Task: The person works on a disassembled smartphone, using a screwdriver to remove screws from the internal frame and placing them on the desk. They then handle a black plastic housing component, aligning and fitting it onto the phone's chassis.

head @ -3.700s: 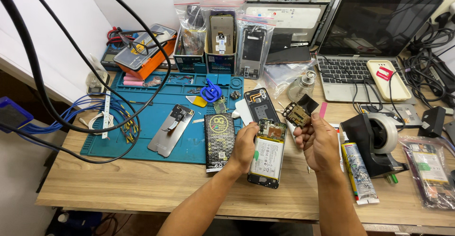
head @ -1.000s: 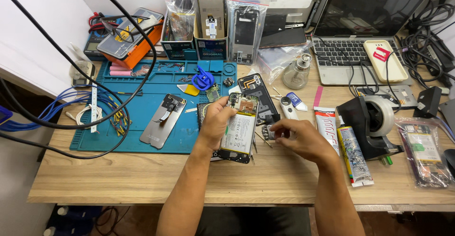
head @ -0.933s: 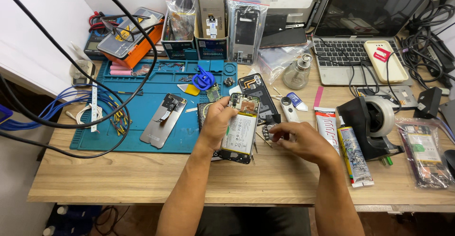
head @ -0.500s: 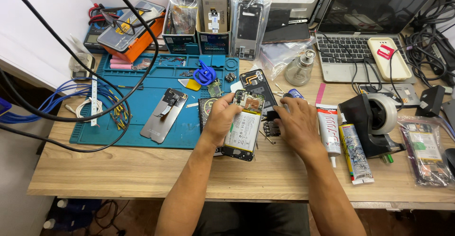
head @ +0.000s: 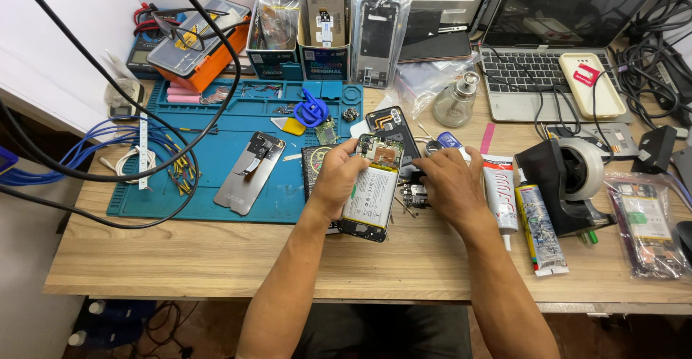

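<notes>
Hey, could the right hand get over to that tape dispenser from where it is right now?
Probably yes. The right hand rests on the wooden table by the opened phone, and the black tape dispenser stands just to its right. Only two glue tubes lie flat between them, low enough to pass over.

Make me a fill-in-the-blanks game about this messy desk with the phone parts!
1. The left hand holds an opened ____ with its insides showing.
2. The repair mat under the grey back cover is coloured ____.
3. The laptop sits at the back ____ side of the wooden desk.
4. The right hand rests next to a white ____ of glue.

Missing words: phone; blue; right; tube
</notes>
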